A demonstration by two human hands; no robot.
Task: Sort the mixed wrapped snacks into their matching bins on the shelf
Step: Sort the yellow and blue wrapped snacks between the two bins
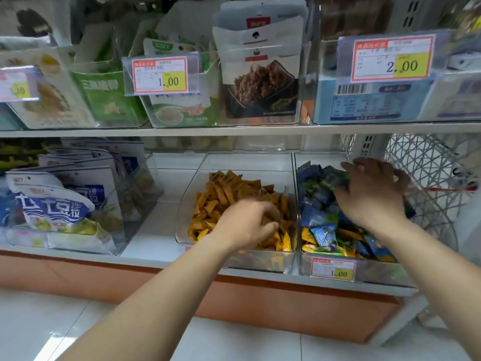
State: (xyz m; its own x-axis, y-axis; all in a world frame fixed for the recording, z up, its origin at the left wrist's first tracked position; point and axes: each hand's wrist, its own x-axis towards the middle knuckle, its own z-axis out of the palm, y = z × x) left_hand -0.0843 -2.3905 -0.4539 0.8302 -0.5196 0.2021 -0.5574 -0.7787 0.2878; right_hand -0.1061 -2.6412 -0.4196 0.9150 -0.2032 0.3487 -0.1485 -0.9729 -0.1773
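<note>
Head view: orange snacks beneath left grip, blue snacks beneath right grip.

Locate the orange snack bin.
Head view: the orange snack bin sits mid lower shelf under the left hand, immediately left of the blue snack bin under the right hand.

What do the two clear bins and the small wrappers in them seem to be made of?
Orange-snack bin and blue-snack bin: clear rigid plastic, perhaps acrylic; contents and shelf show through the glossy walls. Orange wrappers and blue wrappers: thin shiny film, probably plastic or foil laminate; creased, with highlights.
</note>
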